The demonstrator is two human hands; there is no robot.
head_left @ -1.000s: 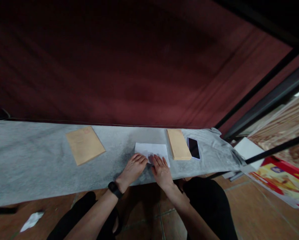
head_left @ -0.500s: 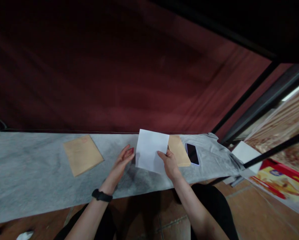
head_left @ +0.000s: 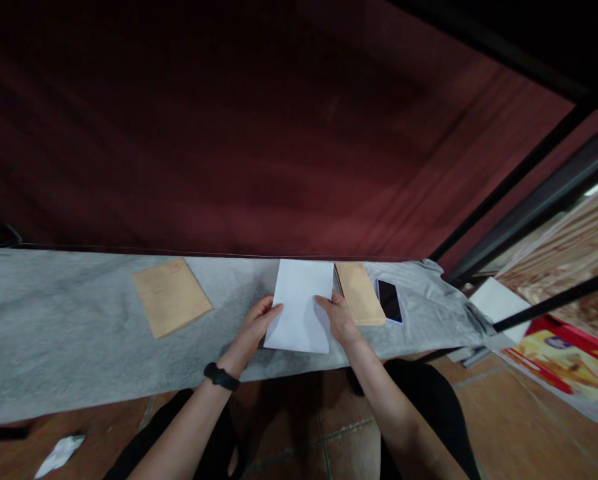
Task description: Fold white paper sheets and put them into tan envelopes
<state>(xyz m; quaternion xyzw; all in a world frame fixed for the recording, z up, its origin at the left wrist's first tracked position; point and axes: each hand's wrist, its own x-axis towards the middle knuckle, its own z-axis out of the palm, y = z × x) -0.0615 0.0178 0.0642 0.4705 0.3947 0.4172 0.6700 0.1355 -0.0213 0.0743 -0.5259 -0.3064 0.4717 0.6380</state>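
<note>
White paper (head_left: 299, 327), perhaps folded or several sheets, is held between both hands above the grey cloth. My left hand (head_left: 257, 324) grips its left edge, thumb on top and fingers underneath. At the right edge my right hand (head_left: 339, 316) pinches it the same way, thumb on the face. Just right of that hand lies a stack of brown envelopes (head_left: 361, 293). A further brown envelope (head_left: 171, 297) rests at an angle to the left of my left hand.
A phone (head_left: 389, 301) with a dark screen lies right of the stack. Grey cloth (head_left: 79, 333) covers the narrow table. Dark red fabric (head_left: 259, 167) hangs behind it. A red and yellow box (head_left: 569, 363) stands at the right, near black bars. Crumpled white paper (head_left: 60, 455) is on the tiled floor.
My left hand, earlier apart from the white paper with fingers spread, now grips its left edge. The paper has straightened and come slightly nearer. My right hand keeps its hold.
</note>
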